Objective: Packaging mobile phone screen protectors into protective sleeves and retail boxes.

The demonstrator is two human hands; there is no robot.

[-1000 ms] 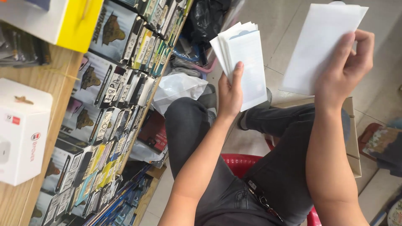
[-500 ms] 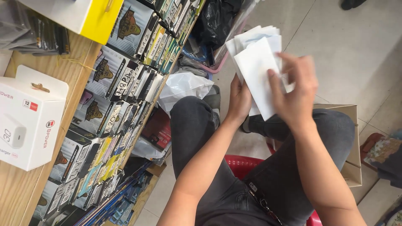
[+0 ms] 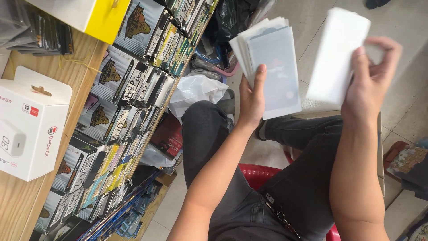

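Observation:
My left hand [image 3: 252,100] grips a fanned stack of flat white packets [image 3: 272,67], thumb pressed on the front one, held above my knees. My right hand [image 3: 370,82] holds a single white packet [image 3: 337,56] up and to the right, apart from the stack. Both arms reach out over my dark trousers as I sit on a red plastic stool [image 3: 254,175].
A wooden counter [image 3: 20,205] at left carries a white charger box [image 3: 29,125] and a yellow-edged box [image 3: 104,15]. Rows of small boxed items [image 3: 127,102] fill shelves below it. A white plastic bag [image 3: 196,91] and a cardboard box [image 3: 380,147] lie on the tiled floor.
My right hand went to the stack half a second ago, then pulled away to the right with one white packet. The left hand kept the stack steady.

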